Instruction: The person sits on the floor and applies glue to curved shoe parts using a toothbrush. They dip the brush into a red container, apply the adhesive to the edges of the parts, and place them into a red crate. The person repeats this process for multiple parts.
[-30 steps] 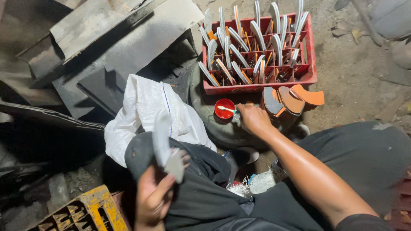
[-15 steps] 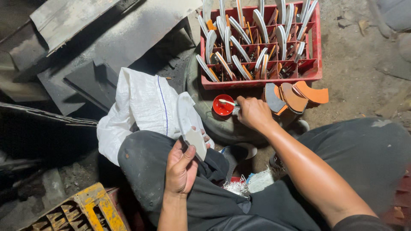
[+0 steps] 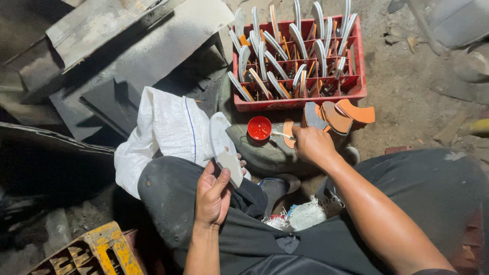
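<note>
A red crate (image 3: 300, 97), set far from the person, was filled with curved blades stood upright in its compartments. A small red cup (image 3: 259, 127) of red paint was placed just near of it. A pale curved blade (image 3: 224, 147) was clamped in the left hand (image 3: 213, 196) over the knee. A thin brush (image 3: 281, 135) was pinched in the right hand (image 3: 311, 144), its tip at the cup's rim. Bare dirt was left right of the crate.

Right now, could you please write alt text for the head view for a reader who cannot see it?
Left hand holds a pale curved blade over the lap; right hand dips a thin stick toward a small red paint pot. Behind stands a red crate of similar blades.
</note>
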